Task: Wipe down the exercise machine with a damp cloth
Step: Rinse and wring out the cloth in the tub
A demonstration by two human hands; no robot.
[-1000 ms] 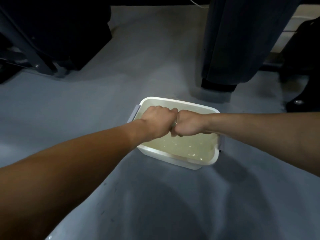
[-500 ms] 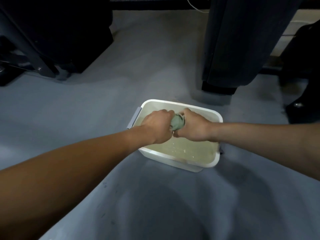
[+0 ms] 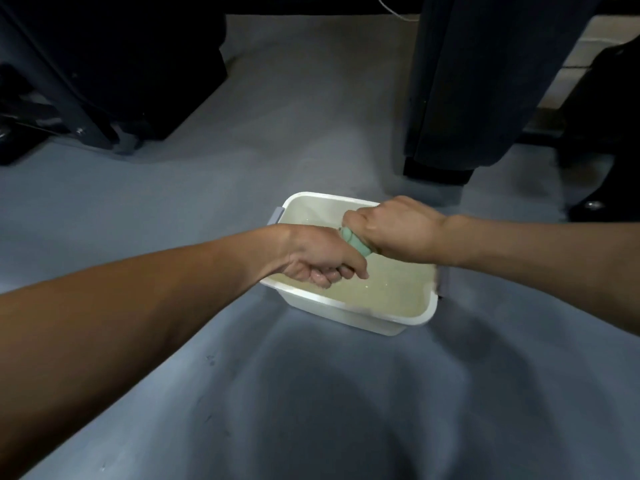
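Wringing the cloth over the tub

Left hand (image 3: 320,256) grips the near end, now rolled palm-up; green cloth (image 3: 356,242) twisted between fists above the white tub (image 3: 346,311); right hand (image 3: 391,228) grips the far end, now raised. Twist deepened; wiping should come soon.

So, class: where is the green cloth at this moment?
In the head view, the green cloth sits centre-right, twisted between the left hand and right hand, above the white tub of water.

The room is dimly lit. A big soft shadow is cast on the floor (image 3: 311,393) at the bottom. Small bright glints are seen on the water (image 3: 381,289). Edges are bent and blurred, and the dark corners are lost.
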